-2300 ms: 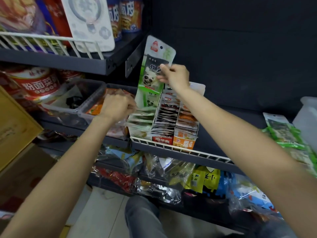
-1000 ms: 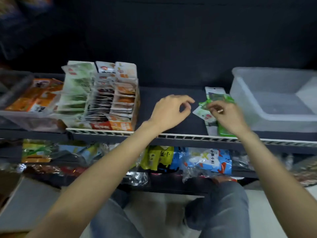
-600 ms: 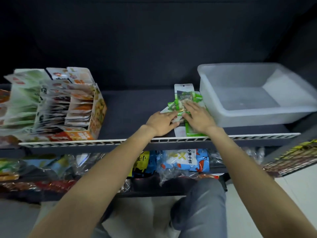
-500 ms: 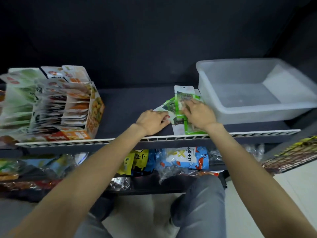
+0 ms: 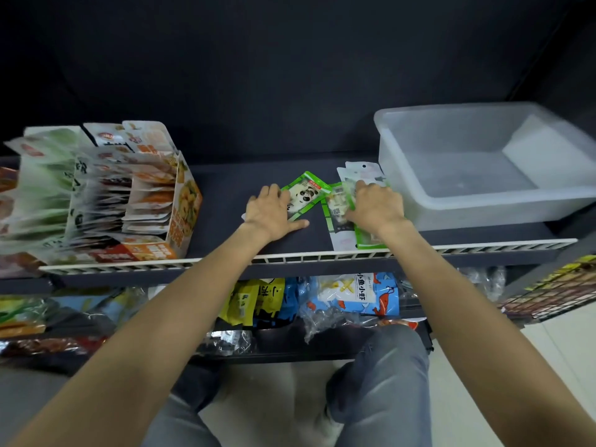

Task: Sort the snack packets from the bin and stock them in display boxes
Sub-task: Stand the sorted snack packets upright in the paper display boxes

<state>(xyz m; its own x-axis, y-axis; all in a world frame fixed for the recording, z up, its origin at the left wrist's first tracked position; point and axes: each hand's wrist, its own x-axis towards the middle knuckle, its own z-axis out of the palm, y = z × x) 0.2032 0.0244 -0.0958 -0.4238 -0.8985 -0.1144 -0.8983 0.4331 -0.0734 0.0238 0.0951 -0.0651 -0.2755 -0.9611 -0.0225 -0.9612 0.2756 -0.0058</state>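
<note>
My left hand [image 5: 273,211] covers the lower left of the panda packet [image 5: 305,195]. My right hand [image 5: 374,206] hides much of the green packet pile [image 5: 338,211]. The display box [image 5: 180,204] and its packets are motion-blurred, print unreadable, and run off the left edge.

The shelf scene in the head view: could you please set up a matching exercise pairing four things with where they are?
Things:
1. panda packet
2. clear plastic bin
3. display box
4. blue fish-print bag

Places:
A. shelf below the hands
B. left end of the shelf
C. under the left hand
D. right end of the shelf

Pairs: 1-C, 2-D, 3-B, 4-A
</note>
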